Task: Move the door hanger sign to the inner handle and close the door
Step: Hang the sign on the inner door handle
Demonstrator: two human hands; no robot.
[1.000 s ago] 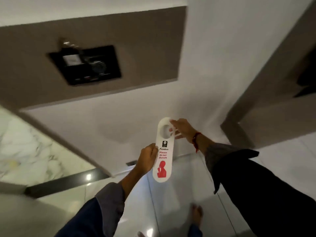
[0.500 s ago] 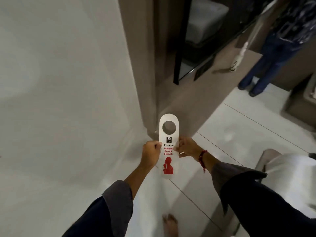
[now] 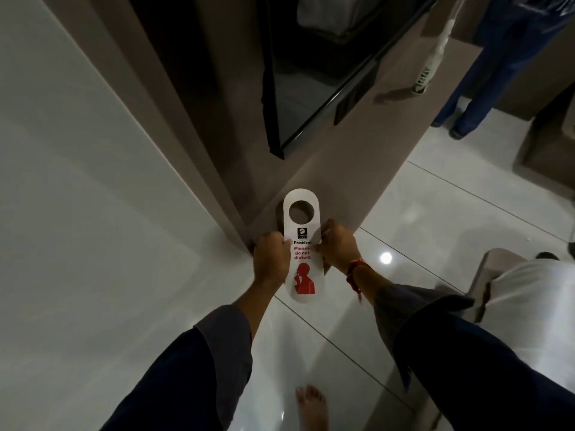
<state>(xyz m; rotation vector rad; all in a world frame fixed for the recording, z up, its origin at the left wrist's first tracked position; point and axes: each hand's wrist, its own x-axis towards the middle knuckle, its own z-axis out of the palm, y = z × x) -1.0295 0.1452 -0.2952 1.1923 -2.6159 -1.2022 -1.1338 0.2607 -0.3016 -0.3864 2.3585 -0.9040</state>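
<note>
**Both hands hold the door sign above the tiled floor**

Head view: The door sign (image 3: 302, 244) is held upright in front of the person, in mid-air, with its round hole at the top and its rounded lower end pointing down toward the floor (image 3: 435, 213). It is white, with a small dark logo under the hole, red words reading "Please do not disturb", and a red figure below them. The left hand (image 3: 271, 258) is closed around the sign's left edge about halfway down, fingers curled over the front so they cover the start of the red lettering. The right hand (image 3: 337, 245) pinches the right edge at about the same height, fingers closed on the card. A red thread bracelet (image 3: 354, 272) sits on the right wrist. Both forearms come out of dark sleeves with grey cuffs.

Behind the sign stands a brown wall panel (image 3: 357, 157) that meets the glossy pale tiles. To the left is a broad white surface (image 3: 77, 181); whether it is the door cannot be told, and no handle is in view. A bare foot (image 3: 311, 405) shows at the bottom edge. At upper right stand the legs of another person (image 3: 485, 76) in blue trousers. A white cloth (image 3: 535, 300) lies at the right.
</note>
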